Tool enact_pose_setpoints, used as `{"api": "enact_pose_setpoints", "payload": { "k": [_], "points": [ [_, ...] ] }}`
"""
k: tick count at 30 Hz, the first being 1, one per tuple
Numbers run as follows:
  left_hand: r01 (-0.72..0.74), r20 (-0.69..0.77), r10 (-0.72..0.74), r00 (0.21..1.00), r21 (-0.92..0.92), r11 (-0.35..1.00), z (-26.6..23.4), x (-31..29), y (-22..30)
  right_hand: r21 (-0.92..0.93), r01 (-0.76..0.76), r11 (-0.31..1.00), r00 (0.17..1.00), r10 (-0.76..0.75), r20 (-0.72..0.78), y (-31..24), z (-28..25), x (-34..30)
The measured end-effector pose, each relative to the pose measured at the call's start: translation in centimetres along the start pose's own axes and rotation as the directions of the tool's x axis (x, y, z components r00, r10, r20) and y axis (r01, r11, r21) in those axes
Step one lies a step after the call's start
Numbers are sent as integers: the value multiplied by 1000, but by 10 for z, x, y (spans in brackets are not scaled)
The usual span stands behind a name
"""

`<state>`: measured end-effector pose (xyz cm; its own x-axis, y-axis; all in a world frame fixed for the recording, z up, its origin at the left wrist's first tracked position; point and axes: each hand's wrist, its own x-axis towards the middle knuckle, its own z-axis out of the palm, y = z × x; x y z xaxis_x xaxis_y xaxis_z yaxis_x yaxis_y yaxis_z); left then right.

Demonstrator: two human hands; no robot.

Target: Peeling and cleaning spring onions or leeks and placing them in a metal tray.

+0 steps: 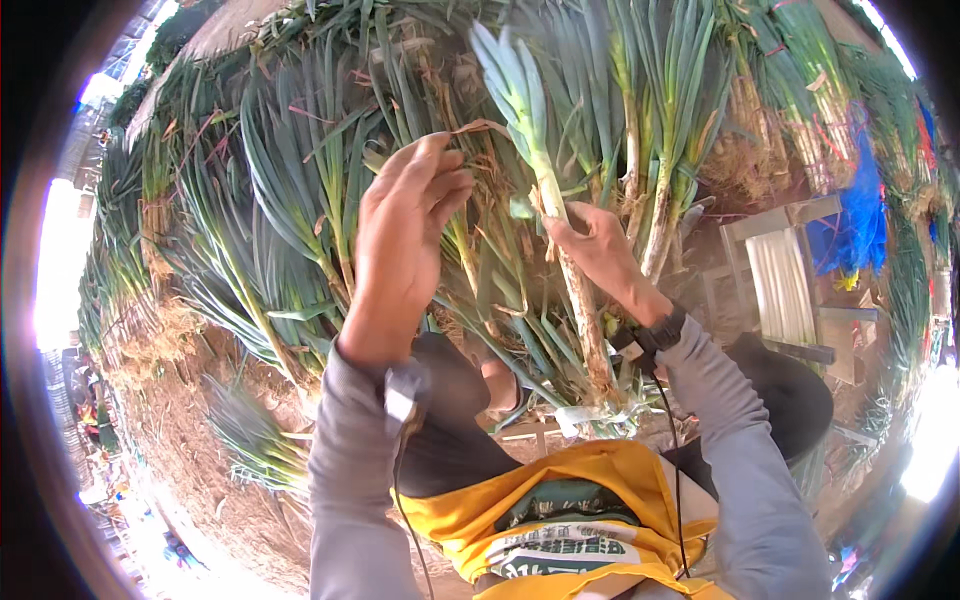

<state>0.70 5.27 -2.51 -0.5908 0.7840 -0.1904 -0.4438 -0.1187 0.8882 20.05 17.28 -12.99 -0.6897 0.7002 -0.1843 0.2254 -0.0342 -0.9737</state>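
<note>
My right hand [603,250] is closed around the pale shank of a large green onion [545,150]. The onion stands tilted in front of me, green leaves pointing away and its root end down near my feet. To its left my left hand [398,235] is raised, fingers curled and thumb side towards the onion. A thin, brownish dry leaf [480,126] stretches from its fingertips to the onion's upper stalk. Loose dry leaves and stalks [500,260] lie below and between my hands.
Many green onions [290,170] lie on the ground ahead and left, with tied bundles [800,90] farther right. A small stool with a woven seat [782,285] stands at my right, near blue plastic [862,215]. A loose bunch [255,435] lies on the soil at left.
</note>
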Motion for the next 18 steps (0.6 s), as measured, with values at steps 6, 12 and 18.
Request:
{"api": "enact_pose_setpoints", "payload": {
  "k": [6, 12, 18],
  "points": [
    [-29, 21, 25, 999, 170, 985, 26, 20, -22, -721, 377, 582, 816, -577, -39, -19, 21, -60],
    [-84, 56, 95, 994, -179, 980, 28, 15, -19, -621, 524, 583, 732, -680, -21, -25, 25, -62],
    [-139, 141, 189, 972, -307, 942, 21, 12, -18, -70, 343, 937, 938, -338, 74, -96, 23, -11]
  ]
}}
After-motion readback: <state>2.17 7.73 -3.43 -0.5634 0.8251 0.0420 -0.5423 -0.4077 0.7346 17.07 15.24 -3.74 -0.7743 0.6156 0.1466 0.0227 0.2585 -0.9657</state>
